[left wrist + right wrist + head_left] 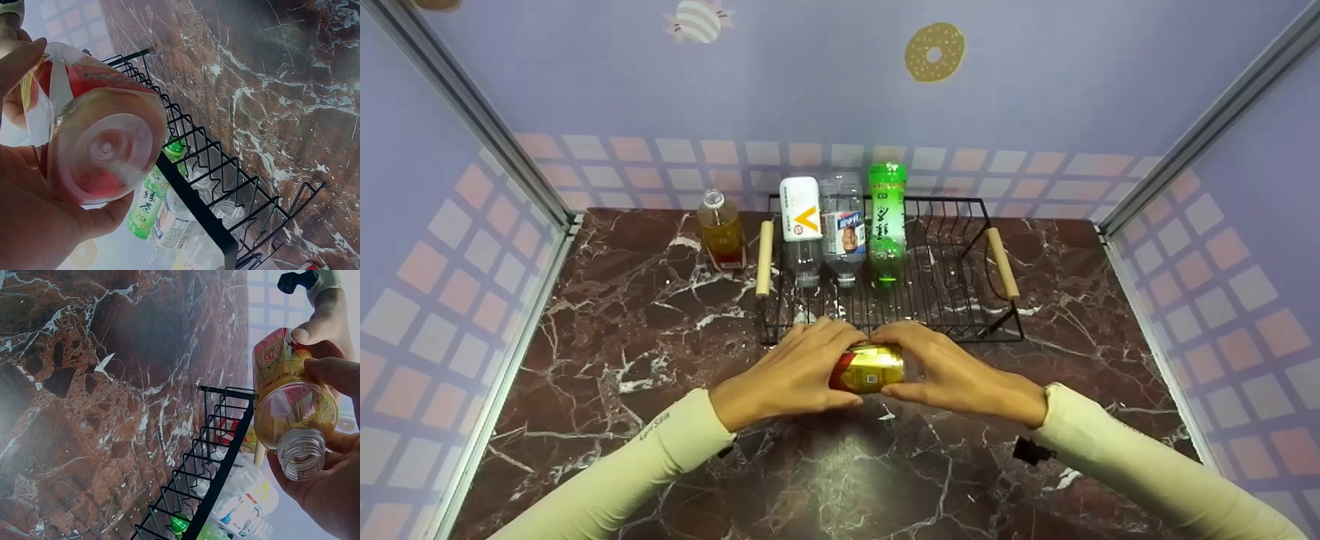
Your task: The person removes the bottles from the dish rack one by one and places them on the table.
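Observation:
A plastic bottle with a red and gold label [871,369] lies sideways between my two hands, in front of the rack. My left hand [791,371] grips its base end; the round, clear base [106,147] faces the left wrist camera. At the neck end, my right hand [960,371] curls its thumb and fingers round the bottle. The right wrist view shows a threaded, uncapped mouth [302,458] by that palm. Both thumbs are on the near side, with the fingers over the far side.
Behind the hands stands a black wire rack [952,330] with wooden handles [765,259]. In it lie a white-labelled bottle [801,210], a clear bottle [844,232] and a green bottle [887,217]. Left of it stands a bottle of amber look [721,232]. Patterned walls enclose the marbled tabletop [660,300].

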`<state>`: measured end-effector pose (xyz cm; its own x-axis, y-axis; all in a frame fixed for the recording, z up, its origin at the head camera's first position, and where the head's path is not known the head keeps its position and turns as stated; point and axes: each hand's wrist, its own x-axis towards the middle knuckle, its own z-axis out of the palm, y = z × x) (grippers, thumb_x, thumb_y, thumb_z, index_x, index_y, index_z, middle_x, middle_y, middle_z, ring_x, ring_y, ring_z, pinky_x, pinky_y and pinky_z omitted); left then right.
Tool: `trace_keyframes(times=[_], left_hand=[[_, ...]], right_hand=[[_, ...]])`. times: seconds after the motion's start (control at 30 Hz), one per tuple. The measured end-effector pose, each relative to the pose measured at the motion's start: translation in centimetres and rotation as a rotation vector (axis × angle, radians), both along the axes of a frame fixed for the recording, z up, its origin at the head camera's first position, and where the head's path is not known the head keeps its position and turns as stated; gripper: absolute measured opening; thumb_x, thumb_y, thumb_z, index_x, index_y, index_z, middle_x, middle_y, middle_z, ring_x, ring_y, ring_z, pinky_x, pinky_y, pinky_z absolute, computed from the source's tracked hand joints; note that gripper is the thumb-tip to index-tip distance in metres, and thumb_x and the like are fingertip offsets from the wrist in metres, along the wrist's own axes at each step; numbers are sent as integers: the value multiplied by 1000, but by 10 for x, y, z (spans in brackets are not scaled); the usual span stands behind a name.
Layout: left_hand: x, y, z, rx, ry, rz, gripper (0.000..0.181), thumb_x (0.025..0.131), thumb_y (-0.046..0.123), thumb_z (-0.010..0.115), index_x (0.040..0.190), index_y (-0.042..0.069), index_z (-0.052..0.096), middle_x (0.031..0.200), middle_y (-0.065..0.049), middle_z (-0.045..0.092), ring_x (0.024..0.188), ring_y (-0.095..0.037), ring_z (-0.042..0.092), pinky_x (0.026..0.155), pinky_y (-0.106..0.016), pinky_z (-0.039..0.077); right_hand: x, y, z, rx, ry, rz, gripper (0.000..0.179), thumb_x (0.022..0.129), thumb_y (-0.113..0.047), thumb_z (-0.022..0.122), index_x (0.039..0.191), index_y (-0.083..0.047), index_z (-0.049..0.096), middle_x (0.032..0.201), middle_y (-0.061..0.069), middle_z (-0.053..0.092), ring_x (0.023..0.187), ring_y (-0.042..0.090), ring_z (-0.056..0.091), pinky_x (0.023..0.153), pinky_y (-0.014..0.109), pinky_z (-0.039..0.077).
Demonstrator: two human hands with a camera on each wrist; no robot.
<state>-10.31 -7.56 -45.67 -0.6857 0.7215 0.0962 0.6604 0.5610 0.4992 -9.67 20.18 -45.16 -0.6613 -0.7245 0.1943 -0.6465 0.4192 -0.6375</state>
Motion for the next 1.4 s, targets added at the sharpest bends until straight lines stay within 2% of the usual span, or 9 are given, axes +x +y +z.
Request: trace_keyframes(times=[0.23,0.4,0.7,0.8,0.9,1.03,1.2,1.4], left_hand=[[0,2,-3,-6,29,-3,81,87,43,94,151,10,57,143,-8,64,122,-24,58,102,-48,54],[0,2,-5,-10,51,-5,80,88,42,92,151,8,57,142,-9,64,120,-24,57,96,-44,54],[2,-6,-8,29,21,16,73,90,38,92,148,9,59,141,-9,64,123,-25,58,102,-45,55],[3,-13,-9,49,9,38,72,89,37,92,147,9,60,142,-10,64,124,-26,60,105,-48,55],[5,-22,-7,91,-34,71,70,89,33,92,146,7,61,142,-11,64,123,-27,61,108,-52,54],[7,-37,-4,165,-92,126,69,88,27,92,146,5,61,141,-12,64,120,-29,60,107,-57,55],[8,-52,-3,222,-102,182,73,86,25,94,148,6,60,143,-14,62,121,-31,60,104,-57,57],[7,-68,-4,280,-98,241,74,84,22,97,146,4,61,143,-13,63,123,-31,62,105,-54,60]], right_hand=[[1,-3,0,-11,-9,0,63,93,-20,90,146,-2,61,145,10,61,125,24,66,99,35,64],[1,-6,1,-15,-36,5,63,94,-21,89,147,-2,60,146,8,61,123,21,66,96,34,65],[-3,-6,2,-58,16,22,63,93,-21,91,144,1,61,142,12,63,119,23,68,95,32,65],[-5,-5,3,-82,20,19,65,92,-18,91,145,2,60,143,13,63,119,25,69,96,32,65],[-6,-3,5,-85,26,0,67,92,-19,90,147,3,58,144,15,62,120,27,69,95,34,66],[-8,-2,6,-77,36,-22,72,94,-22,89,151,3,55,146,17,63,125,29,68,102,44,64],[-12,0,4,-74,47,-35,76,94,-23,89,154,5,52,149,16,63,135,32,64,118,52,53],[-19,2,-1,-88,41,-42,74,94,-20,89,152,8,52,145,20,65,132,36,65,114,59,55]])
